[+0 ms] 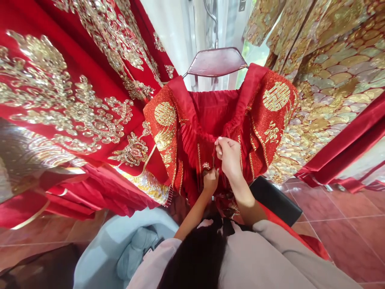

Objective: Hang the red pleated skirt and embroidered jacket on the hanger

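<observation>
A red jacket [264, 116] with gold embroidery hangs open on a dark red hanger [215, 61] straight ahead. Its pleated red lining shows in the middle. My right hand [229, 155] pinches the jacket's front edge at about chest height. My left hand [210, 180] is lower and just to the left, fingers closed on the fabric near a small gold clasp [206, 165]. Both hands work close together on the front opening.
More red and gold embroidered garments hang at the left [75, 100] and the right [331, 72]. A pale blue tub [102, 253] with cloth sits at lower left. A black box [275, 200] lies on the red tiled floor [345, 224] at right.
</observation>
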Available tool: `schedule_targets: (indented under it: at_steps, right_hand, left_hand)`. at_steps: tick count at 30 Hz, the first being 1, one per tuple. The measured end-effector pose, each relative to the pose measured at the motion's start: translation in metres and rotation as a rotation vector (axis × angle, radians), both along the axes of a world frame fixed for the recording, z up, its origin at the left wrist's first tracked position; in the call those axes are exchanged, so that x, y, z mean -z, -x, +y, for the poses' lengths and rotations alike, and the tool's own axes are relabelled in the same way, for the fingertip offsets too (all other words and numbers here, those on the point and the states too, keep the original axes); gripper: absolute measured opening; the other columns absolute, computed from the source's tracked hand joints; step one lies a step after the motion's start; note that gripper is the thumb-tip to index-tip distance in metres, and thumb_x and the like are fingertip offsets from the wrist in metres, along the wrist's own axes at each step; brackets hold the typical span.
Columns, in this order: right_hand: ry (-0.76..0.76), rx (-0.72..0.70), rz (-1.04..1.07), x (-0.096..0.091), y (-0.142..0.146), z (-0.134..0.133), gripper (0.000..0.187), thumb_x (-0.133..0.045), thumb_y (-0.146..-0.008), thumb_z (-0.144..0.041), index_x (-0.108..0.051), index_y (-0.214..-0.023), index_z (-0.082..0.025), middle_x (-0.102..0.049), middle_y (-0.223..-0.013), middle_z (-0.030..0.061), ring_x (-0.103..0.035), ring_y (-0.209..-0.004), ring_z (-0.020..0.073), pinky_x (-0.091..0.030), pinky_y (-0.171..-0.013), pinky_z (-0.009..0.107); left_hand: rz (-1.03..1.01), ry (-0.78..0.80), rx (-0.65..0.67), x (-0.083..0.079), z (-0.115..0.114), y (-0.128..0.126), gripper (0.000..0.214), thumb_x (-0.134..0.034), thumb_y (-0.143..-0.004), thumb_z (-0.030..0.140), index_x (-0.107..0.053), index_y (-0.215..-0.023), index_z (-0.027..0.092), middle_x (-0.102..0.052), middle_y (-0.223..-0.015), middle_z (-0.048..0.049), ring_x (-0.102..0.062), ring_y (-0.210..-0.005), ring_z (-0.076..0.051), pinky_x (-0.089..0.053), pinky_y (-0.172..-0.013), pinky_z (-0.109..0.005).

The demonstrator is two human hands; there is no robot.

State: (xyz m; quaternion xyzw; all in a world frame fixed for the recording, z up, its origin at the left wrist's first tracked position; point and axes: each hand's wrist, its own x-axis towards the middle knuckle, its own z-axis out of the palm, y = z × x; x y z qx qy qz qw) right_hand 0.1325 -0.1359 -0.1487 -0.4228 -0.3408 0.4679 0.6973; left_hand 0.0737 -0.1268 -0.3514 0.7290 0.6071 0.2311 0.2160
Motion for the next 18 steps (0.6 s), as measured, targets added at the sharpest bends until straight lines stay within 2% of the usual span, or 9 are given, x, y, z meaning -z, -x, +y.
schedule_targets:
  at_steps: [4, 9, 14, 18]
  right_hand:
    - [0.025, -0.004, 0.028, 0.014, -0.006, -0.002, 0.023, -0.056, -0.070, -0.035, -0.051, -0.059, -0.016, -0.033, -0.039, -0.0083, -0.022, -0.035, 0.0015, -0.009, -0.037, 0.018]
    - [-0.008, -0.057, -0.024, 0.006, -0.009, 0.002, 0.023, -0.055, -0.070, -0.034, -0.051, -0.057, -0.015, -0.033, -0.039, -0.0081, -0.022, -0.035, 0.0012, -0.010, -0.037, 0.018]
    - [-0.044, -0.092, -0.120, 0.006, -0.013, 0.006, 0.027, -0.055, -0.071, -0.039, -0.050, -0.056, -0.016, -0.035, -0.038, -0.0076, -0.023, -0.033, 0.0022, -0.012, -0.036, 0.019]
    - [-0.056, -0.072, -0.241, 0.023, -0.017, 0.004, 0.033, -0.052, -0.076, -0.045, -0.050, -0.058, -0.018, -0.035, -0.039, -0.0071, -0.025, -0.033, 0.0041, -0.016, -0.036, 0.020]
  left_hand:
    - [-0.125, -0.026, -0.019, 0.011, -0.008, 0.005, 0.017, -0.048, -0.089, 0.020, -0.064, -0.092, 0.014, -0.068, -0.076, -0.0099, -0.066, -0.072, -0.020, -0.049, -0.070, -0.028]
    - [-0.365, -0.071, -0.075, 0.012, -0.005, 0.013, 0.018, -0.045, -0.087, 0.019, -0.062, -0.085, 0.015, -0.067, -0.087, -0.0098, -0.062, -0.085, -0.018, -0.047, -0.083, -0.028]
    - [-0.581, -0.004, -0.137, 0.006, -0.020, 0.034, 0.032, -0.032, -0.092, 0.024, -0.062, -0.094, 0.013, -0.067, -0.088, -0.0085, -0.062, -0.081, -0.016, -0.048, -0.072, -0.025]
    - [-0.568, 0.102, -0.068, 0.013, -0.040, 0.055, 0.028, -0.046, -0.088, 0.032, -0.064, -0.080, 0.012, -0.066, -0.077, -0.0060, -0.061, -0.071, -0.017, -0.047, -0.066, -0.026]
